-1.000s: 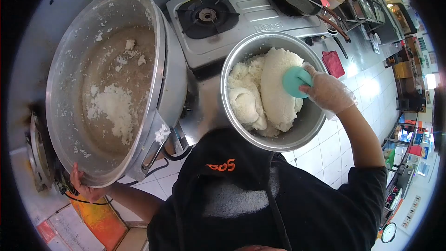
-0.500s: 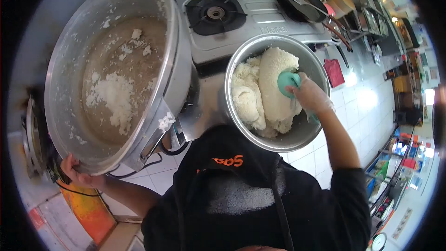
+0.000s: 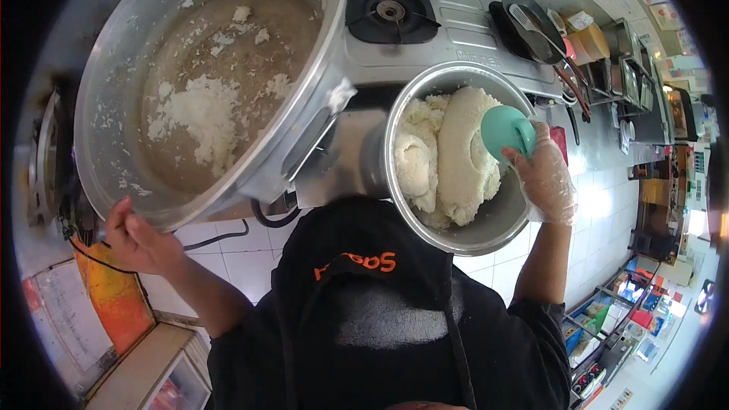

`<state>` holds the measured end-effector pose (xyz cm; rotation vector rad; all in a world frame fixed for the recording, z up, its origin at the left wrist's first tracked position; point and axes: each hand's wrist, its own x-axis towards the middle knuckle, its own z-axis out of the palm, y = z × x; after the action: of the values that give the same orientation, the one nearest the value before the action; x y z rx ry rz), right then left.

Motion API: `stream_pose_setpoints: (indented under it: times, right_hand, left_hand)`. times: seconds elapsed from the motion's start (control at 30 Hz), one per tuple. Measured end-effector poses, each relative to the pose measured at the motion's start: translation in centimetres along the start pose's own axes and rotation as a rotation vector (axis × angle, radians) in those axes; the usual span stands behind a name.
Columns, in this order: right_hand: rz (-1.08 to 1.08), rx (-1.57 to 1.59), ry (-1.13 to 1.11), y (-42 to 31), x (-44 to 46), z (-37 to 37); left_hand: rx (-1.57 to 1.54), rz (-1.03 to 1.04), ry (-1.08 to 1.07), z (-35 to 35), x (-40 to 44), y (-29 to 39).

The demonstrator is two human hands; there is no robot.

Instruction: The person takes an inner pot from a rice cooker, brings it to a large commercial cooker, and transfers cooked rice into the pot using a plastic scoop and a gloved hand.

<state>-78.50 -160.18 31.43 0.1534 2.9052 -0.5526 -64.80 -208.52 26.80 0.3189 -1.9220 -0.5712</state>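
Observation:
In the head view, my right hand (image 3: 548,178), in a clear plastic glove, grips a teal scoop (image 3: 505,130) by its handle. The scoop is over the right side of a round metal pot (image 3: 524,216). Packed white rice (image 3: 463,159) is heaped in this pot, with a smooth long mound in the middle. My bare left hand (image 3: 140,239) is at the near rim of a larger metal pot (image 3: 114,99), thumb and curled fingers against the edge. Loose rice (image 3: 199,118) lies scattered over that pot's brownish bottom and sticks to its wall.
A gas stove (image 3: 456,7) with a black burner (image 3: 391,10) stands behind the pots. Dark pans (image 3: 531,34) with a metal spatula sit on its right end. A black cable (image 3: 220,239) runs below the larger pot. White floor tiles (image 3: 243,239) show beneath.
My right hand has lifted the scoop off the rice, toward the pot's right edge. The larger pot has shifted away from me, its side handle now farther back. The view has also moved.

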Motion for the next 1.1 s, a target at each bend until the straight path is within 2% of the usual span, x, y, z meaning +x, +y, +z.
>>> stream_pose_setpoints:
  times: [0.07, 0.1, 0.13, 0.2, 0.23, 0.27, 0.33, 0.4, 0.43, 0.47, 0.53, 0.57, 0.6, 0.67, 0.73, 0.8, 0.87, 0.93, 1.0, 1.03, 1.07, 1.1]
  right_hand:
    - [-0.017, -0.039, 0.013, -0.3, 0.5, -1.1]
    - [-0.044, -0.073, 0.035, -0.5, 0.8, -1.1]
    - [0.025, -0.042, 0.063, -0.5, 0.8, -0.8]
    - [-0.030, 0.012, 0.116, 1.6, 0.9, -0.1]
    - [-0.131, 0.091, 0.132, 2.8, 1.1, 0.0]
    - [-0.171, 0.072, 0.185, 3.9, 1.8, 0.1]
    - [-0.347, 0.148, 0.249, 3.9, 2.2, 0.4]
    - [-0.453, 0.668, 0.233, 1.0, 2.4, -0.5]
    - [-0.551, 0.669, 0.238, -1.1, 2.9, -1.6]
    - [-0.560, 0.725, 0.257, -3.4, 3.2, -2.2]
    - [-0.674, 0.606, 0.321, -9.1, 3.6, -3.8]
    - [-0.844, 0.452, 0.320, -8.6, 4.0, -4.7]
    - [-0.851, 0.447, 0.332, -11.2, 3.8, -5.5]
    - [-0.794, 0.479, 0.154, -17.3, 2.9, -6.2]
    - [-0.925, 0.004, 0.299, -23.7, 3.0, -6.5]
    - [-1.138, -0.321, 0.319, -28.5, 5.2, -5.6]
    - [-1.244, -0.318, 0.007, -33.5, 9.8, -2.6]
    - [-0.995, -0.629, -0.069, -38.3, 11.1, 2.0]
    - [-0.852, -0.663, -0.110, -39.8, 13.5, 7.5]
    - [-0.680, -0.659, -0.167, -41.0, 14.1, 9.8]
    - [-0.510, -0.651, -0.222, -42.0, 14.8, 11.6]
    - [-0.494, -0.655, -0.215, -42.3, 15.8, 13.0]
  left_hand:
    - [0.133, 0.056, 0.043, 2.2, -0.5, 2.3]
    - [0.053, 0.126, 0.029, 3.3, -0.8, 3.5]
    - [-0.008, 0.197, 0.023, 3.9, -1.3, 4.8]
    - [0.051, 0.344, -0.008, 5.1, -1.9, 7.4]
    - [0.073, 0.415, -0.086, 5.5, -1.7, 8.8]
    - [-0.034, 0.354, -0.123, 6.6, -1.9, 10.3]
    - [-0.127, 0.305, -0.450, 6.4, -2.7, 12.4]
    - [-0.235, 0.425, -0.376, 7.4, -2.7, 13.8]
    - [-0.225, 0.413, -0.367, 7.5, -1.9, 13.6]
    - [-0.324, 0.480, -0.371, 7.3, -0.9, 13.3]
    - [-0.429, 0.551, -0.360, 6.5, 0.7, 11.2]
    - [-0.360, 0.583, -0.214, 4.9, -0.5, 10.2]
    - [-0.310, 0.603, -0.092, 3.3, 0.3, 8.1]
    - [-0.213, 0.648, 0.100, 1.4, 1.8, 1.3]
    - [-0.211, 0.404, 0.136, -0.7, 3.0, -3.2]
    - [-0.268, 0.278, 0.179, -1.4, 4.8, -6.4]
    - [-0.383, 0.265, 0.166, -0.6, 7.1, -8.7]
    - [-0.501, 0.250, 0.145, 0.2, 8.4, -9.5]
    - [-0.788, 0.010, 0.105, 1.7, 9.9, -8.8]
    - [-0.807, 0.011, 0.098, 2.0, 10.6, -8.7]
    - [-0.761, -0.093, 0.027, 1.9, 11.3, -8.5]
    - [-0.712, -0.196, -0.043, 1.7, 11.9, -8.5]
